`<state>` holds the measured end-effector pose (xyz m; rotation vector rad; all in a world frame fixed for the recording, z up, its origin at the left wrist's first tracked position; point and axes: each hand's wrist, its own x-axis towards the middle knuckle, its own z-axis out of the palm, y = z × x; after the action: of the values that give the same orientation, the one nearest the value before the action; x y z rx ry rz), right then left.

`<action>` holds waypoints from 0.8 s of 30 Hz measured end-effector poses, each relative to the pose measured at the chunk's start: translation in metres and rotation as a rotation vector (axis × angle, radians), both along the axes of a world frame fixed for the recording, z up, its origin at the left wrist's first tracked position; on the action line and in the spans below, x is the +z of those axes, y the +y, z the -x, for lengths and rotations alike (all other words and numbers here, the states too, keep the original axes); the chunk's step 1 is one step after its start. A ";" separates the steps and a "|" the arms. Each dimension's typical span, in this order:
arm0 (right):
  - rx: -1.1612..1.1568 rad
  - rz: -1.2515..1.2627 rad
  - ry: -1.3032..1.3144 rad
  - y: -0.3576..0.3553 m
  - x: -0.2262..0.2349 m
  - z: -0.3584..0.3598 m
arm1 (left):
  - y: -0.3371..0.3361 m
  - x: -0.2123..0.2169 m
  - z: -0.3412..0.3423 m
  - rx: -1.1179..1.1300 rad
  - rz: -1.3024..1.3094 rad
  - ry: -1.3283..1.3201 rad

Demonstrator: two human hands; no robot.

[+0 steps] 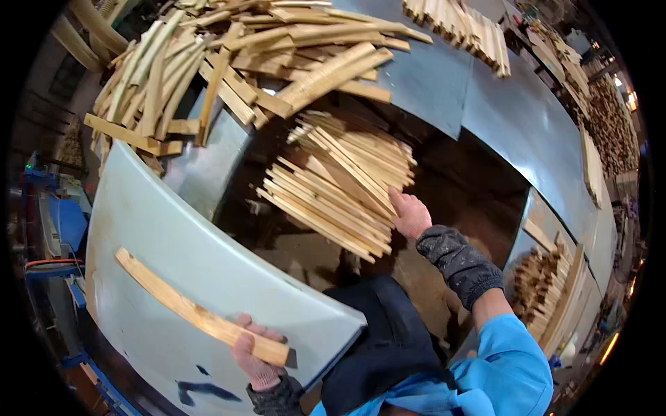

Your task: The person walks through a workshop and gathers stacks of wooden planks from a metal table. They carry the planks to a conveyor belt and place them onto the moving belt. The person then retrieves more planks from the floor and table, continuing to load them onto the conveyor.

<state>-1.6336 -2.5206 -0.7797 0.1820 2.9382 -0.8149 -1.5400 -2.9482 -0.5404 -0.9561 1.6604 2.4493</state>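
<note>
My left hand (pixel 258 350), in a pale pinkish glove, is closed round the near end of a slightly curved wooden strip (pixel 184 308). That strip lies aslant over the light grey-blue tabletop (pixel 166 229). To the right, my right hand (pixel 411 213) has its fingers closed at the near ends of wooden strips (pixel 350 170) that lie aslant on top of a stack. Beneath these, the stack of thin wooden strips (pixel 319 211) sits lower than the tabletop, its layers fanned out. What carries the stack is hidden.
A loose heap of wooden strips (pixel 305 55) covers the far left tabletop. Bluish metal-topped tables (pixel 534 139) curve round to the right. More strips stand in rows at the far edge (pixel 465 31) and in a bundle (pixel 541 284) at the right. Blue machinery (pixel 66 222) is at the left.
</note>
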 end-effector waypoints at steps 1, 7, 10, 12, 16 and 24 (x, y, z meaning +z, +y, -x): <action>0.007 0.015 0.114 0.003 -0.007 0.020 | 0.001 -0.001 0.001 0.036 -0.012 -0.013; 0.019 -0.010 0.186 0.020 -0.065 0.100 | -0.011 0.008 -0.006 0.027 -0.070 -0.068; -0.020 -0.138 -0.056 0.021 -0.106 0.119 | -0.007 0.012 0.002 0.056 -0.123 -0.076; -0.134 -0.119 -0.123 0.021 -0.146 0.122 | -0.015 0.002 0.000 0.081 -0.173 -0.094; -0.200 -0.102 -0.370 0.012 -0.145 0.145 | -0.005 0.008 0.001 0.110 -0.111 -0.137; 0.078 -0.015 -0.381 0.025 -0.154 0.127 | 0.009 0.012 0.006 0.153 -0.105 -0.154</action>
<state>-1.7602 -2.4957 -0.9341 0.1976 2.5776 -0.6628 -1.5460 -2.9391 -0.5280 -1.2644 1.4455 2.4535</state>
